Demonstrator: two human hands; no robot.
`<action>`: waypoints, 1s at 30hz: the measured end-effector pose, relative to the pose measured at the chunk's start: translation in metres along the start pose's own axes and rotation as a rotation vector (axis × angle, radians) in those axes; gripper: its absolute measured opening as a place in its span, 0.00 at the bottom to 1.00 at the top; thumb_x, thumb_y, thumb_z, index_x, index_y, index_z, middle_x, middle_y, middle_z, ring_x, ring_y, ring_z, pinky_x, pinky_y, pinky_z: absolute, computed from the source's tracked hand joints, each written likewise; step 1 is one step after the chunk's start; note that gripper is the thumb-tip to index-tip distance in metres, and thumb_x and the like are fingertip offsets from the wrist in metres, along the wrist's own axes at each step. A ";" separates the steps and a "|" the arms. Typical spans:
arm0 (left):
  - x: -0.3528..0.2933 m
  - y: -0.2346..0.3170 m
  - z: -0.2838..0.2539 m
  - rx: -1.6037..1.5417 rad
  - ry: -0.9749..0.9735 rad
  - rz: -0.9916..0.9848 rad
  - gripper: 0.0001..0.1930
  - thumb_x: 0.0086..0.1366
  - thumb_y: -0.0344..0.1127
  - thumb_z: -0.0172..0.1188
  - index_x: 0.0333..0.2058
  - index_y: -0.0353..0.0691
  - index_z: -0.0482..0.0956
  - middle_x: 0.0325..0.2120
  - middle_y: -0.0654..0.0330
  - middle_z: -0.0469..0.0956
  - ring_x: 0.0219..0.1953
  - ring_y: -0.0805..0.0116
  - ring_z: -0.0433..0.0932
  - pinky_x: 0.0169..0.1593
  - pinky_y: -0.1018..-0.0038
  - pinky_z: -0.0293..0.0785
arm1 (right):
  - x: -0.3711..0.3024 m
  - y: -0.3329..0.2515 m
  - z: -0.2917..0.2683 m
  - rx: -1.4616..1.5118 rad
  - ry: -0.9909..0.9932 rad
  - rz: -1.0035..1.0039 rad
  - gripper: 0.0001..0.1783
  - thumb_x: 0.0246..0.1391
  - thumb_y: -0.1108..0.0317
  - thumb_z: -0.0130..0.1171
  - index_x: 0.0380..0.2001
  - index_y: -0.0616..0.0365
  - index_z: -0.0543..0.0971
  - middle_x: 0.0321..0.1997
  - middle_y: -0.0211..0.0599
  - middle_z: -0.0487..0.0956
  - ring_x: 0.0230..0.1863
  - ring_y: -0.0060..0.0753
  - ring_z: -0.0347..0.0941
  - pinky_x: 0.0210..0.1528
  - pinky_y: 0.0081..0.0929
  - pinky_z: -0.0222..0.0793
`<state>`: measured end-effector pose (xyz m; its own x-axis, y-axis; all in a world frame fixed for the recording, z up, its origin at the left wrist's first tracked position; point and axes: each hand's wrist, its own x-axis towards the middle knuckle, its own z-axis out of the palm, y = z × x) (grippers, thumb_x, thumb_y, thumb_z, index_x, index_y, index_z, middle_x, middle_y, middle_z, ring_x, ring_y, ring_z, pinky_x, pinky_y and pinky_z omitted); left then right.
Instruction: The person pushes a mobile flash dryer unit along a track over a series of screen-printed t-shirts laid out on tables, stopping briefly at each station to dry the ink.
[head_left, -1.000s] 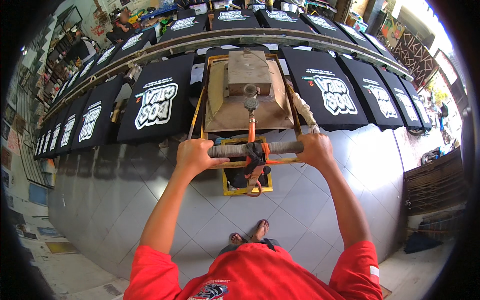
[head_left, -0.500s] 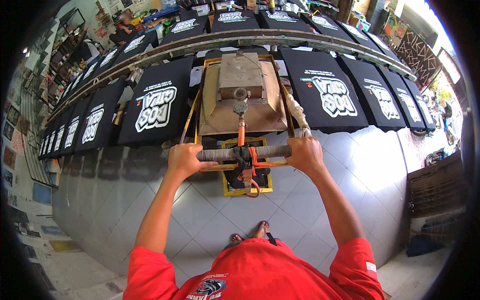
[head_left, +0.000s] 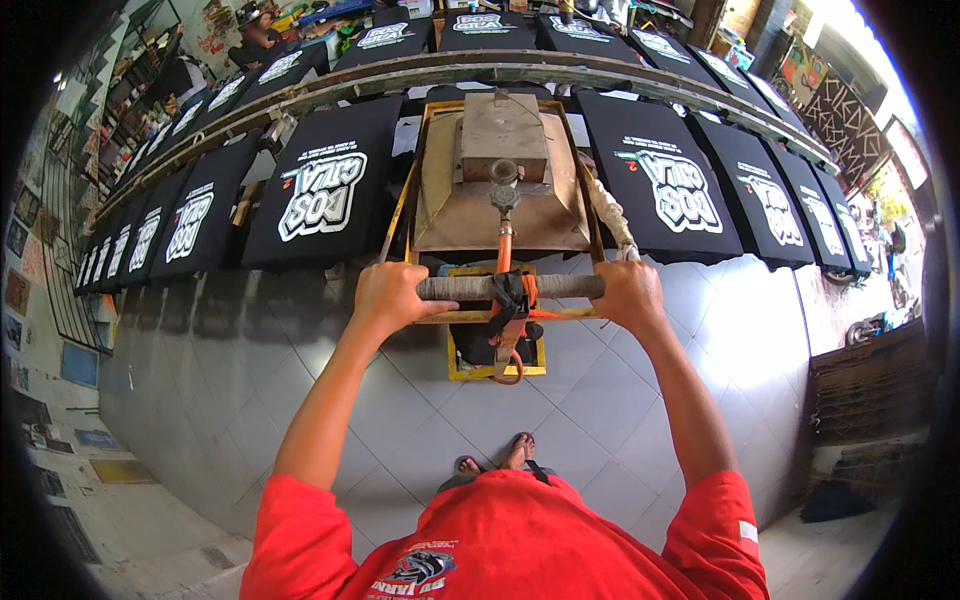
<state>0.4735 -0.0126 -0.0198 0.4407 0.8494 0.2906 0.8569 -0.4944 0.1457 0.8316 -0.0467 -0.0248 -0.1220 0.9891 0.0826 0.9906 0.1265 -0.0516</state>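
Note:
My left hand (head_left: 392, 296) and my right hand (head_left: 630, 293) are wrapped around opposite ends of a grey cord-wrapped handle bar (head_left: 460, 288). The bar belongs to a boxy metal heater (head_left: 503, 140) with a flared hood, set in a yellow frame. An orange hose (head_left: 505, 247) runs from a round valve (head_left: 506, 196) on the heater down to the bar, where black and orange strips are tied. White wrapping covers a tube (head_left: 607, 215) near my right hand. Printed black T-shirts lie on either side, one left (head_left: 285, 180) and one right (head_left: 635, 145) of the heater.
More black shirts stretch along two curved rows, with a long rail (head_left: 350, 88) between them. A yellow-framed base (head_left: 541, 362) is low beneath the bar, over the grey tiled floor (head_left: 390, 420). At the far left sits another person (head_left: 258, 45). Wooden slats (head_left: 870, 380) stand at the right.
Both hands and the bar have shifted slightly to the right and away from me. The heater sits a little farther right in view, and the shirts have shifted slightly too. My grip is unchanged.

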 end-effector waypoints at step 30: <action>-0.010 0.002 -0.019 -0.005 -0.113 -0.016 0.34 0.43 0.74 0.66 0.28 0.43 0.85 0.22 0.50 0.82 0.31 0.48 0.83 0.38 0.56 0.78 | -0.021 -0.019 -0.011 -0.025 0.065 0.035 0.14 0.39 0.61 0.63 0.32 0.51 0.85 0.31 0.47 0.83 0.37 0.50 0.81 0.42 0.43 0.77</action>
<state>0.4657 -0.0251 -0.0047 0.4547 0.8723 0.1799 0.8628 -0.4815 0.1539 0.8160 -0.0710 -0.0148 -0.0838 0.9857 0.1459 0.9955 0.0892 -0.0310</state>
